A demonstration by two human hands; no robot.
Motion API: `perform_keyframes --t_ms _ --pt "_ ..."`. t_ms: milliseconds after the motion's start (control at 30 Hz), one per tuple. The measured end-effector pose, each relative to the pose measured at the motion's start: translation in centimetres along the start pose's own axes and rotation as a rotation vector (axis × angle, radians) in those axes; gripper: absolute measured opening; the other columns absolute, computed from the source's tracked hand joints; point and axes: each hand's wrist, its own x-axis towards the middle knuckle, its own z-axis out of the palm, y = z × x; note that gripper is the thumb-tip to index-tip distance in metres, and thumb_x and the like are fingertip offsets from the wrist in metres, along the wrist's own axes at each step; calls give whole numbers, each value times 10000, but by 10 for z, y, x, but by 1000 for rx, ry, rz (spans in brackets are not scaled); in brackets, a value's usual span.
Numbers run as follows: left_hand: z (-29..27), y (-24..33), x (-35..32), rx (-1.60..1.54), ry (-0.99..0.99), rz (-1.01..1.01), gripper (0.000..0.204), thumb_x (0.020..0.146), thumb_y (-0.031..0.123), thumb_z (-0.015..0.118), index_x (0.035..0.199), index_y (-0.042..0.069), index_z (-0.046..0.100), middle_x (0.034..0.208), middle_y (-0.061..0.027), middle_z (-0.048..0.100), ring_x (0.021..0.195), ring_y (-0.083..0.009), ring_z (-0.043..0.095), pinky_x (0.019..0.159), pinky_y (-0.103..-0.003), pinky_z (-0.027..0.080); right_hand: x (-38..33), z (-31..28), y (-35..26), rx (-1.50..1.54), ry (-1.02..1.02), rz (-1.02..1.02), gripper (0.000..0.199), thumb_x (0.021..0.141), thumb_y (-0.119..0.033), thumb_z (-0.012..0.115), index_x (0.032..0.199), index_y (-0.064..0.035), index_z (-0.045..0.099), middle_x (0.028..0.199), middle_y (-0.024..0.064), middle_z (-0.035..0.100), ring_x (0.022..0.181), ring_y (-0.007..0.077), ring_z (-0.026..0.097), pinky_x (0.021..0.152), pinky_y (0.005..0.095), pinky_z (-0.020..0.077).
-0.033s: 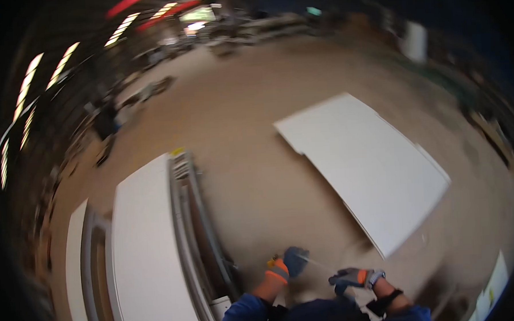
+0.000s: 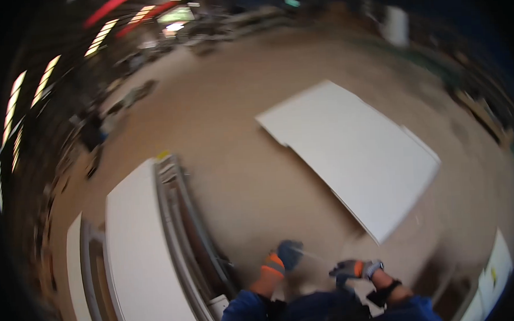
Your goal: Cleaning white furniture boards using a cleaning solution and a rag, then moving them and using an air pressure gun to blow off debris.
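White panels — metal rails beside hands

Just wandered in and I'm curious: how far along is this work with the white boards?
Done: one white board lies flat on the floor; others sit left on a metal rack. In hand: the gloved left hand and right hand stretch something thin between them, too blurred to name. No board looks cut.

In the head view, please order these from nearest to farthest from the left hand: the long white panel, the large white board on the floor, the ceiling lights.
1. Long white panel, at its left.
2. Large white board, ahead to the right.
3. Ceiling lights, far upper left.
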Motion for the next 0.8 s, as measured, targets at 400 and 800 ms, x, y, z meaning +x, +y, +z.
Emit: perform_keyframes --t_ms 400,800 --pt "35 -196 91 1253 248 -777 159 910 201 521 794 97 488 722 -30 532 650 -144 508 619 -312 471 -157 36 150 322 402 215 378 795 -419 553 890 -80 690 908 203 658 872 357 633 788 423 478" --pt "86 -140 -40 1174 1126 -607 197 897 257 547 889 61 556 713 -45 554 579 -157 556 584 -324 532 -285 70 440 225 565 1095 184 824 -169 606 874 -15 692 784 132 696 728 260 694 667 355 550"
